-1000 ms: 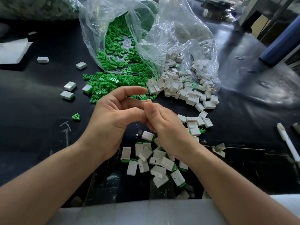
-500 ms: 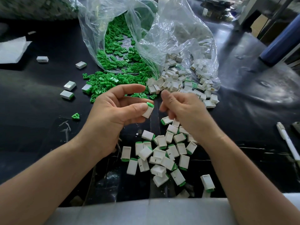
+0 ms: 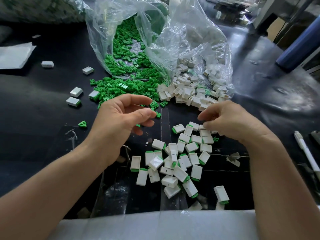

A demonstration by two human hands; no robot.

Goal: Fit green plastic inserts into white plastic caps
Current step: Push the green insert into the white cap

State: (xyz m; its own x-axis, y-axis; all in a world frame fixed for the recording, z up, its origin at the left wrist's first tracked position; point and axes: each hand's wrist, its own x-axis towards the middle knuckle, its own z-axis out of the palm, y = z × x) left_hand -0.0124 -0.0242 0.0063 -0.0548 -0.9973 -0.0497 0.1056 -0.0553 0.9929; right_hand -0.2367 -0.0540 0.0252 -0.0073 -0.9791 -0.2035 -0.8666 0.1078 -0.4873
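Loose green inserts [image 3: 124, 89] spill from a clear plastic bag [image 3: 103, 32] at the table's centre back. Empty white caps [image 3: 187, 94] pour from a second clear bag [image 3: 199, 37] just right of them. In front of me lies a pile of white caps with green inserts fitted [image 3: 174, 163]. My left hand [image 3: 121, 122] hovers left of that pile, fingers loosely curled and nothing in it; a single green insert [image 3: 158, 115] lies by its thumb tip. My right hand [image 3: 230, 122] is over the pile's far right edge, fingertips down on a white cap [image 3: 201, 127]; its palm side is hidden.
Stray caps [image 3: 76, 91] and one green insert [image 3: 82, 124] lie at the left on the black table [image 3: 34, 110]. A white pen [image 3: 306, 153] is at the right edge, a blue cylinder [image 3: 297, 49] at the back right. White foam [image 3: 155, 224] lines the near edge.
My hands have parted. The left hand has let go of the fitted cap it held and opened. The right hand has moved right and down onto the caps.
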